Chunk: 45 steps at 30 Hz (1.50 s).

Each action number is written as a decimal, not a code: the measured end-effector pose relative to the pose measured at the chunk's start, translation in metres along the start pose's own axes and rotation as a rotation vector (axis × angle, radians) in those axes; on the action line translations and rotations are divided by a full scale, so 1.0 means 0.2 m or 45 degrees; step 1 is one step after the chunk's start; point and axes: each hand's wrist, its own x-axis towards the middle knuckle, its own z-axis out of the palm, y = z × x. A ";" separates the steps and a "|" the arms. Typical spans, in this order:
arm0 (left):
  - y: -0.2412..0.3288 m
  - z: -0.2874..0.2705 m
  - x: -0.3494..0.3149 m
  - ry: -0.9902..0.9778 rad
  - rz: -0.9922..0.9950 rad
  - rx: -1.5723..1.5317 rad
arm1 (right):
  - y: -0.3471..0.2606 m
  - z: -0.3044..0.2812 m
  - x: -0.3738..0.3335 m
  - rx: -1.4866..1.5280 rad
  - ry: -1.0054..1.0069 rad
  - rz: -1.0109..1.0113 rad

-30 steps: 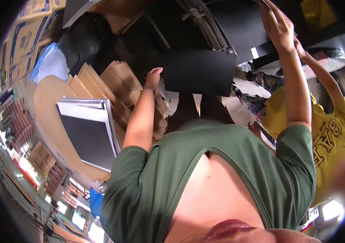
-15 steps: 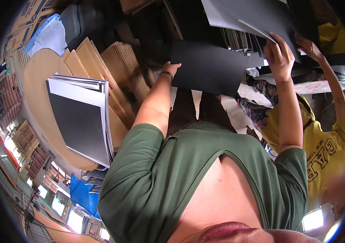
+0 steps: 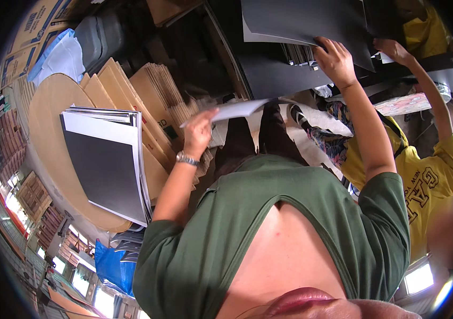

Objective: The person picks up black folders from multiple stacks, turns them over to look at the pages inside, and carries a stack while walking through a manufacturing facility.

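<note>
Left hand: your left hand (image 3: 198,133) is closed, with thumb and fingers pinching one end of a thin sheet.
Thin sheet: this pale sheet (image 3: 238,110) sticks out to the right of that hand, above your legs. You see it almost from the side, and it is tipped.
Right hand: your right hand (image 3: 337,64) is farther out, with its fingers bent at the near edge of a big black sheet. I cannot tell if they pinch it or just rest there.
Big black sheet: it (image 3: 303,21) is up ahead of you, black on top with a pale edge, over a bunch of thin edges (image 3: 296,55).
Both hands: it looks like the step is handling flat sheets, one at each hand. A good next move would need a firm pinch on the thin sheet so it does not flop, and a steady right hand so the big one does not slide.
Other person: a co-worker in a yellow shirt (image 3: 434,175) has a hand (image 3: 395,51) by the black sheets, to the right of yours.
Board pile: on your left, black and white boards (image 3: 101,159) lie on a tan round top (image 3: 48,114).
Brown cardboard: flat pieces (image 3: 157,87) stand just past that pile.
</note>
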 end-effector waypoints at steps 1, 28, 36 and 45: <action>0.05 -0.02 -0.03 -0.027 0.030 -0.019 | -0.01 0.02 -0.01 0.000 -0.025 0.028; -0.14 -0.54 0.38 0.604 -0.507 0.144 | -0.69 -0.72 -0.24 0.596 -0.004 0.359; -0.18 -0.54 0.47 0.665 -0.558 -0.220 | -1.02 -0.09 -0.46 0.506 -0.844 0.068; -0.05 -0.59 0.40 0.644 -0.612 -0.317 | -0.68 0.10 -0.34 1.398 0.314 1.151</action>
